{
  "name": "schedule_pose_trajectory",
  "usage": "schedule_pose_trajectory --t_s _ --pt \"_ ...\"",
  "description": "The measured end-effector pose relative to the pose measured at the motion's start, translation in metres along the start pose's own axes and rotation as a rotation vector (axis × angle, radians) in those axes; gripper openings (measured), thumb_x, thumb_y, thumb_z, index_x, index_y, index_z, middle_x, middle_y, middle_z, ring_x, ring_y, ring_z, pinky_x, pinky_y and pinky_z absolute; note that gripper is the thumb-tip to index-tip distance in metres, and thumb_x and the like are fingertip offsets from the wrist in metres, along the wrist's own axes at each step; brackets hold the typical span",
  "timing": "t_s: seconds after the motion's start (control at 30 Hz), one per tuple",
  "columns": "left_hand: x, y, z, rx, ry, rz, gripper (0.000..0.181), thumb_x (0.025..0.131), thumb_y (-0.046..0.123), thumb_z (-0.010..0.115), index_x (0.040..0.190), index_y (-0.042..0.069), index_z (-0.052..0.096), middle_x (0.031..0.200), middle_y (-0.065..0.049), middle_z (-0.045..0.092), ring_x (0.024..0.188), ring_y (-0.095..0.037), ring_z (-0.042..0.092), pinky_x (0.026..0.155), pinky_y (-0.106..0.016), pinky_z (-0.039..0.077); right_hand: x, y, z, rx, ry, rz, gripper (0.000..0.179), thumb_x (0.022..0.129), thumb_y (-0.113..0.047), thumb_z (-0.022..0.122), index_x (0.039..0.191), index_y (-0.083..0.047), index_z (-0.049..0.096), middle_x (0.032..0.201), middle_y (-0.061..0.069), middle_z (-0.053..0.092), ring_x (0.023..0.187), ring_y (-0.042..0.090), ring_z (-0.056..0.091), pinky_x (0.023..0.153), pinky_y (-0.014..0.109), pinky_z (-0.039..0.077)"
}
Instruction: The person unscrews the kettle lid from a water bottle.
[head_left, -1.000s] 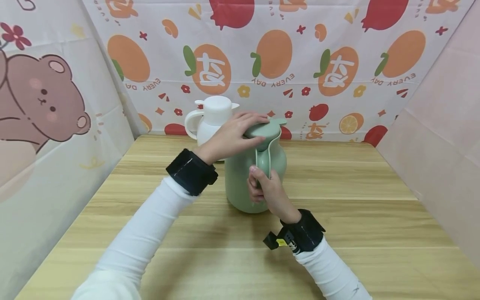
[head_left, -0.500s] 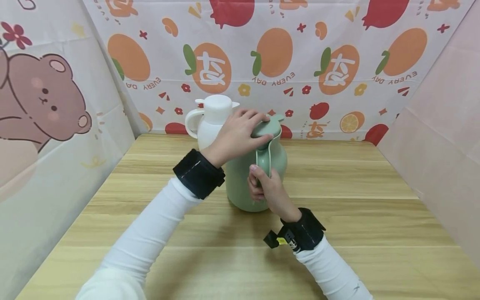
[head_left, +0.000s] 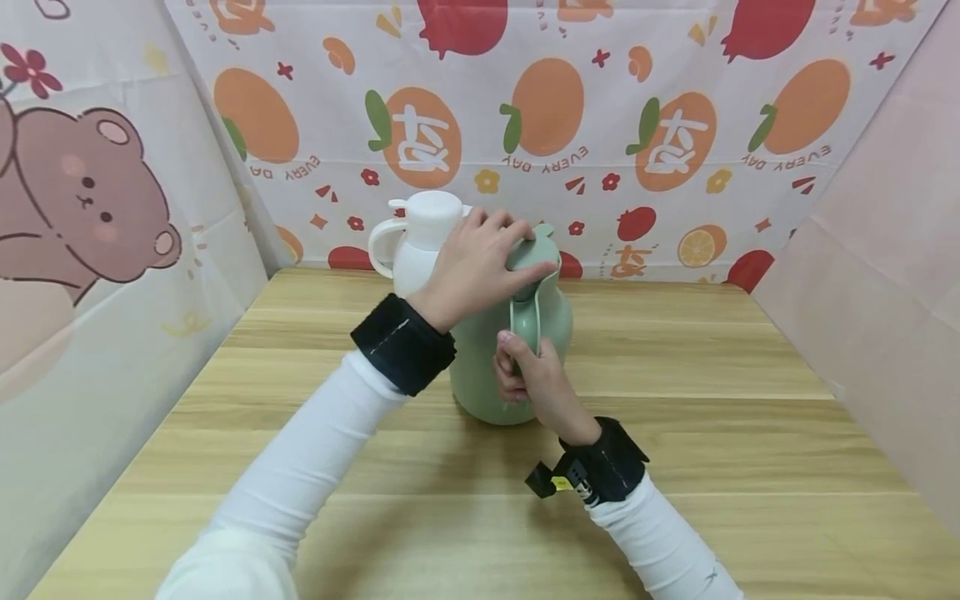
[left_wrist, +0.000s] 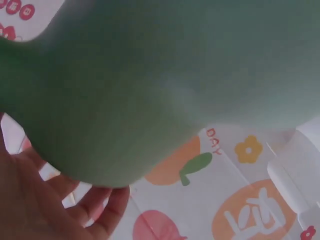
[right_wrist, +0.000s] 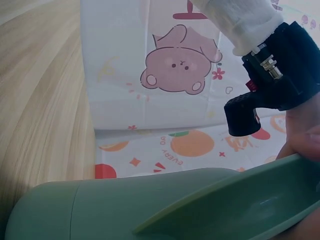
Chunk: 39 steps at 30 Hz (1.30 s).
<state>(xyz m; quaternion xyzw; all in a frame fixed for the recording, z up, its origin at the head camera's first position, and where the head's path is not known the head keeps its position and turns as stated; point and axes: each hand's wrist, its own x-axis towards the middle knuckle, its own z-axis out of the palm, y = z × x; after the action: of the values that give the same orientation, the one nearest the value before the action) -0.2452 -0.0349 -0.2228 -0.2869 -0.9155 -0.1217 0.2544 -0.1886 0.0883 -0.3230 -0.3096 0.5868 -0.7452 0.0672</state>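
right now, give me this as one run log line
left hand: holds green lid | right hand: grips handle | green jug: upright on table | white jug: behind green jug

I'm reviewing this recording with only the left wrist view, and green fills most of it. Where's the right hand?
Observer: The right hand grips the handle of the green jug.
Operator: What is under that jug?
Observer: A wooden table; the jug stands on it.
Operator: And the white piece at my right edge?
Observer: Likely the white jug, which the head view shows behind the green one, toward the picture's left.
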Motion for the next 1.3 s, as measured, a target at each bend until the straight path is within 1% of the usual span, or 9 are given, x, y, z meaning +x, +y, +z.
schedule_pose_trajectory --t_s 0.1,0.17,0.33,0.4,0.47,0.67,0.9,1.13,1.3 --pt "-0.002 -0.007 -0.003 -0.063 -0.029 0.036 0.051 0.085 0.053 0.056 0.117 0.014 0.060 0.119 -0.007 0.053 0.110 -0.026 0.042 0.093 -0.038 0.032 0.000 0.001 0.000 0.005 -0.007 -0.004 0.039 0.094 -0.029 0.044 0.065 -0.004 0.036 0.048 0.002 0.026 0.038 0.022 0.021 0.039 0.030 0.020" --pt "-0.004 -0.012 -0.005 -0.138 -0.051 0.067 0.048 0.087 0.046 0.057 0.122 0.013 0.057 0.124 -0.006 0.051 0.115 -0.024 0.040 0.096 -0.038 0.030 0.000 0.001 0.000 0.008 -0.014 -0.006 0.039 0.094 -0.029 0.044 0.065 -0.004 0.036 0.048 0.002 0.026 0.038 0.022 0.020 0.039 0.032 0.019" --pt "-0.008 -0.023 -0.008 -0.335 -0.120 0.127 0.036 0.089 0.024 0.055 0.123 0.013 0.054 0.129 -0.004 0.049 0.119 -0.019 0.040 0.095 -0.035 0.033 0.000 0.001 -0.001 0.020 -0.017 -0.006 0.038 0.094 -0.028 0.044 0.065 -0.004 0.036 0.049 0.001 0.026 0.038 0.021 0.021 0.041 0.036 0.016" --pt "-0.009 -0.025 -0.007 -0.374 -0.136 0.133 0.035 0.088 0.021 0.054 0.122 0.014 0.054 0.130 -0.004 0.048 0.120 -0.018 0.039 0.094 -0.035 0.034 0.000 0.001 -0.001 0.022 -0.012 -0.006 0.038 0.094 -0.028 0.044 0.065 -0.005 0.036 0.049 0.000 0.027 0.038 0.018 0.021 0.040 0.034 0.016" --pt "-0.009 -0.027 -0.007 -0.385 -0.141 0.134 0.035 0.088 0.022 0.054 0.122 0.013 0.054 0.131 -0.005 0.047 0.121 -0.018 0.038 0.095 -0.036 0.034 0.001 0.001 -0.001 0.025 -0.008 -0.002 0.038 0.094 -0.028 0.044 0.065 -0.005 0.037 0.049 0.000 0.027 0.038 0.017 0.022 0.040 0.034 0.017" --pt "-0.011 -0.028 -0.006 -0.344 -0.122 0.134 0.036 0.088 0.025 0.057 0.122 0.014 0.056 0.131 -0.004 0.048 0.124 -0.019 0.034 0.099 -0.038 0.030 0.001 0.003 0.000 0.032 -0.010 0.006 0.039 0.094 -0.029 0.045 0.065 -0.005 0.036 0.049 0.001 0.026 0.038 0.017 0.022 0.039 0.031 0.018" --pt "-0.010 -0.024 -0.004 -0.292 -0.069 0.139 0.034 0.087 0.027 0.061 0.119 0.015 0.059 0.126 -0.004 0.051 0.121 -0.020 0.037 0.099 -0.037 0.029 0.001 0.002 -0.001 0.014 -0.010 0.010 0.041 0.093 -0.033 0.045 0.066 -0.004 0.036 0.049 0.003 0.026 0.038 0.017 0.024 0.039 0.030 0.021" --pt "-0.008 -0.020 0.000 -0.221 0.000 0.149 0.035 0.085 0.035 0.064 0.114 0.014 0.063 0.117 -0.006 0.055 0.110 -0.023 0.042 0.095 -0.036 0.030 0.001 0.002 -0.001 0.005 -0.007 0.013 0.040 0.093 -0.033 0.045 0.066 -0.004 0.037 0.049 0.003 0.026 0.038 0.017 0.025 0.039 0.027 0.023" --pt "-0.005 -0.016 0.000 -0.156 0.026 0.146 0.037 0.083 0.042 0.065 0.108 0.014 0.065 0.110 -0.007 0.055 0.101 -0.024 0.043 0.089 -0.036 0.032 0.001 0.002 0.000 0.008 -0.005 0.009 0.040 0.093 -0.033 0.046 0.066 -0.004 0.037 0.049 0.002 0.027 0.038 0.019 0.023 0.039 0.027 0.022"
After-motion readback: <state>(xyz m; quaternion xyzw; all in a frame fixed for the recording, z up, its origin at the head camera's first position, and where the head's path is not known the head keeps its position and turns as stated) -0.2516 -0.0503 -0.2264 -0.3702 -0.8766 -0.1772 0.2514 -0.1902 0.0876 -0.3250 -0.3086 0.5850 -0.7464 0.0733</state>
